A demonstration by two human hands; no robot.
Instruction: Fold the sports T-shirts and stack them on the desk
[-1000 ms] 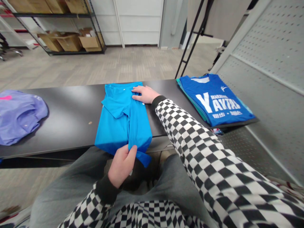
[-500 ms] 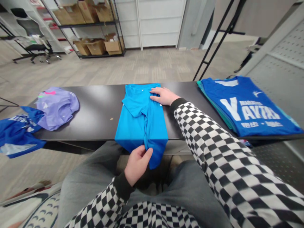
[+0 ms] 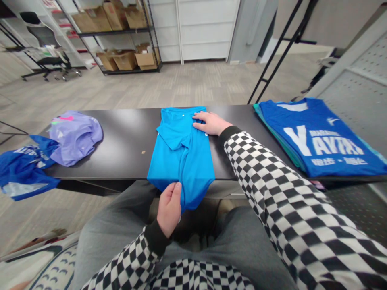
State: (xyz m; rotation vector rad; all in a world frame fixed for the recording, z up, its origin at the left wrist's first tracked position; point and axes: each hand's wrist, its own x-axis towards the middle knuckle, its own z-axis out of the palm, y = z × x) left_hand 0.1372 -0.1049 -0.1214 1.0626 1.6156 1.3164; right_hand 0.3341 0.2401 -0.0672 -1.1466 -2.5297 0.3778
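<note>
Shirt point(image 3: 165, 161), bright blue, is laid part-folded on blk table point(image 3: 121, 155), lower end hung over near edge; this hanging end is pinched tight in L hand point(image 3: 169, 209); far R side is touched by R hand point(image 3: 211, 123), spread apart; folded shirts point(image 3: 326, 141) are stacked to R

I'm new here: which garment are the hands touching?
The light blue one: left hand holding, right hand resting on it; the purple one, crumpled dark blue one and folded stack lie untouched.
</note>
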